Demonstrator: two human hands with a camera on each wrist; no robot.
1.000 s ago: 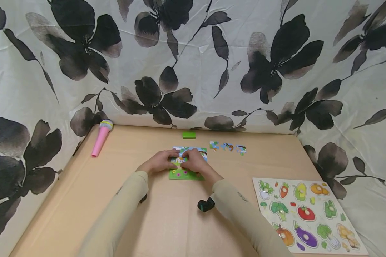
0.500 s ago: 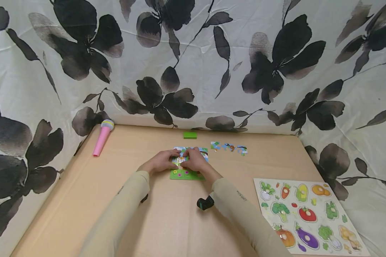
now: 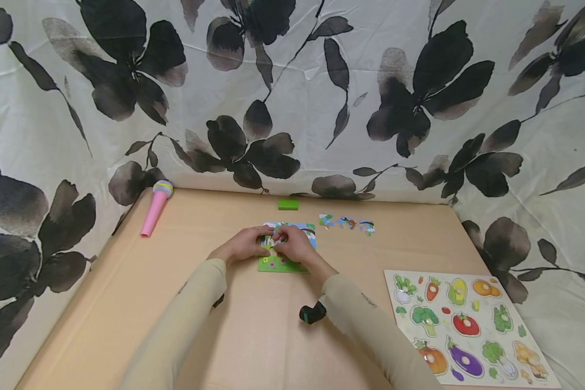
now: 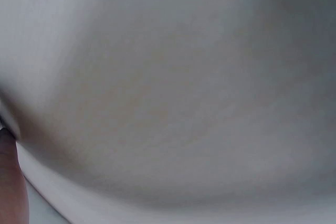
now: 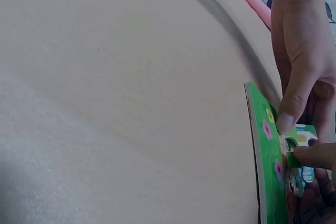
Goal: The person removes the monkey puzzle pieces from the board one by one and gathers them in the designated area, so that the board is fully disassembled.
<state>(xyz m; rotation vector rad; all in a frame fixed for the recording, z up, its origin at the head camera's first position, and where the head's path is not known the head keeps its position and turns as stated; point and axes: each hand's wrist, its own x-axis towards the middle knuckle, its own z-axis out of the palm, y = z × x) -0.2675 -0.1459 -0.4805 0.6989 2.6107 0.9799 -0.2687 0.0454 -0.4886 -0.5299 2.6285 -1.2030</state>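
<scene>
A small picture puzzle board (image 3: 285, 265) with a green flowered lower part and a blue upper part lies at the table's middle. My left hand (image 3: 241, 245) rests on its left side, the thumb low and the fingers near the top edge. My right hand (image 3: 296, 246) is over its middle, thumb and fingers bent round a small piece. In the right wrist view, the left hand's thumb presses near a green piece (image 5: 292, 159), and a right-hand digit touches that piece's edge. The hands hide much of the board. The left wrist view shows mostly blurred pale surface.
Loose puzzle pieces (image 3: 347, 223) lie right of the board, and a green block (image 3: 288, 205) is behind it. A pink toy microphone (image 3: 154, 211) lies at the back left. A vegetable picture board (image 3: 473, 330) is at the right front. Floral cloth (image 3: 331, 108) hangs behind.
The right hand's fingers have shifted slightly to the left over the board, showing more of its upper right part. The left hand stays nearly where it was.
</scene>
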